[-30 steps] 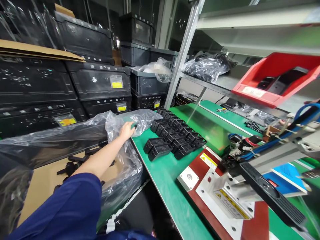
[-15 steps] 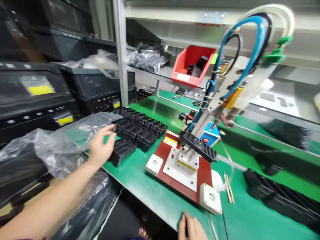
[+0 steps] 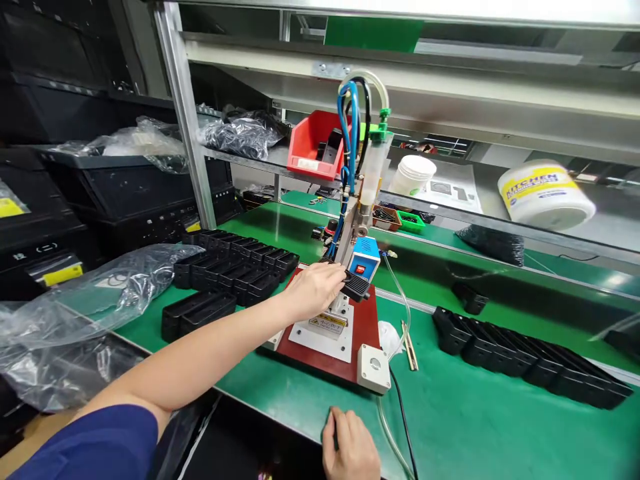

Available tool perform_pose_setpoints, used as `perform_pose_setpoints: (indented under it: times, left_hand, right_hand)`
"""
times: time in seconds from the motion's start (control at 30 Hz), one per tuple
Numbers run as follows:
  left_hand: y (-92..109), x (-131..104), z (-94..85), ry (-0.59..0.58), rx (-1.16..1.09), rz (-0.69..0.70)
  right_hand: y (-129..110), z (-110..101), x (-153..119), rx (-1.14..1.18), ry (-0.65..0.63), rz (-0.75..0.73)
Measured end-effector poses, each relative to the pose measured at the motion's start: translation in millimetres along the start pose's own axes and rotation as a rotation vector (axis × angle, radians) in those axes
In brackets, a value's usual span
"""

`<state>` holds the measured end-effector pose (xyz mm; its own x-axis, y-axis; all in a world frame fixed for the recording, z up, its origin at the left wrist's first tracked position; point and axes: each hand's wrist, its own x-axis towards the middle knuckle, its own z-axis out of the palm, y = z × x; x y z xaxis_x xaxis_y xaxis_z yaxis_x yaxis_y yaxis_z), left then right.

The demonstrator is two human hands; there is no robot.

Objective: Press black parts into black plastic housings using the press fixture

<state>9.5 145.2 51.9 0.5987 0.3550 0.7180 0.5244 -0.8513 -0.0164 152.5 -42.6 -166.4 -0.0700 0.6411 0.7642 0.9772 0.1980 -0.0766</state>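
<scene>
My left hand (image 3: 317, 290) reaches across the bench to the fixture and closes its fingers over the near end of a black slotted plastic part (image 3: 357, 287). That part lies on top of the metal mount of a dispensing machine (image 3: 367, 177), below its nozzle; the hand covers the part's left side. My right hand (image 3: 351, 445) rests at the bench's front edge with its fingers curled; whether anything is inside them is hidden. Just above it stands a white button box (image 3: 374, 368) on the corner of the red-brown base plate (image 3: 310, 357).
Rows of black plastic housings (image 3: 235, 267) stand at the left, with another row (image 3: 530, 360) at the right. Clear plastic bags (image 3: 110, 287) hang over the left edge. A blue box (image 3: 364, 259) sits behind the mount. A red bin (image 3: 315, 143) and white tubs (image 3: 545, 193) occupy the shelf.
My left hand has moved right, from beside the left housings to the part on the fixture. My right hand stays near the bench edge. The view has turned and pulled back.
</scene>
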Motion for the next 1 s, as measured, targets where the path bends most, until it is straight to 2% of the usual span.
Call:
perform_pose_setpoints:
  times: [0.17,0.27,0.53,0.63,0.73,0.8,0.87,0.9,1.0]
  left_hand:
    - [5.1,-4.9,-5.3,-0.118,0.168,0.057]
    - [4.3,-2.1,-2.7,-0.161,0.183,0.085]
    - [7.7,-2.6,3.9,-0.085,0.127,0.009]
    - [8.2,-9.6,2.8,-0.042,0.076,0.014]
    - [3.8,-37.2,1.5,0.049,0.031,0.001]
    - [-0.9,-71.1,2.6,0.113,0.022,-0.058]
    - [-5.4,-112.6,5.3,0.129,0.027,-0.166]
    - [-7.0,-133.6,6.8,0.125,0.03,-0.224]
    - [-7.2,-183.6,10.0,0.093,0.016,-0.311]
  right_hand:
    - [-1.5,0.4,-0.1,0.018,-0.003,0.023]
    - [-2.1,-1.0,0.5,0.035,0.007,0.037]
    - [2.2,0.8,-3.3,0.078,0.002,0.018]
    - [3.4,1.9,-4.1,0.15,-0.014,0.041]
    - [10.4,-6.1,1.7,0.341,0.015,0.085]
    - [20.9,-16.5,10.3,0.38,0.123,0.097]
    - [34.6,-27.3,21.3,0.274,0.228,0.075]
    - [41.5,-31.4,26.9,0.195,0.237,0.075]
    - [56.9,-35.0,40.6,0.02,0.142,0.099]
